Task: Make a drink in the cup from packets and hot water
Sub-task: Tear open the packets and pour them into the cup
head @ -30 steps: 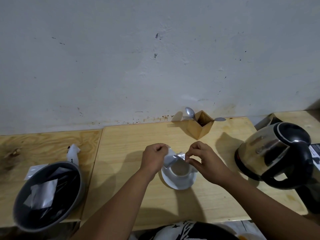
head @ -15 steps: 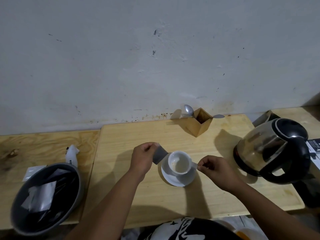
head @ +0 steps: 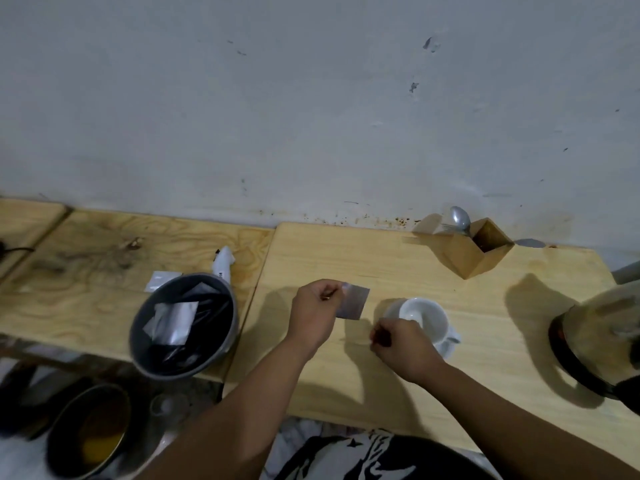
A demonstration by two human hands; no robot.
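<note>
A white cup [head: 423,315] stands on a white saucer [head: 449,345] on the light wooden table [head: 381,258]. My left hand [head: 314,315] is to the left of the cup and pinches a flat silver packet [head: 353,303] by its edge. The packet hangs beside the cup, not over it. My right hand [head: 398,346] is just in front of the cup with its fingers pinched together; I cannot see anything between them. A steel and black kettle [head: 595,344] stands at the right edge, partly cut off.
A grey bin [head: 183,323] with used silver packets stands left of the table edge. Two white packets [head: 224,265] lie behind it. A wooden holder [head: 479,249] with a spoon [head: 460,220] stands near the wall. Dark bowls [head: 90,431] sit below at the left.
My hands have parted from above the cup. The left hand carried the packet to the left of the cup, the right hand dropped in front of it. The view has swung left.
</note>
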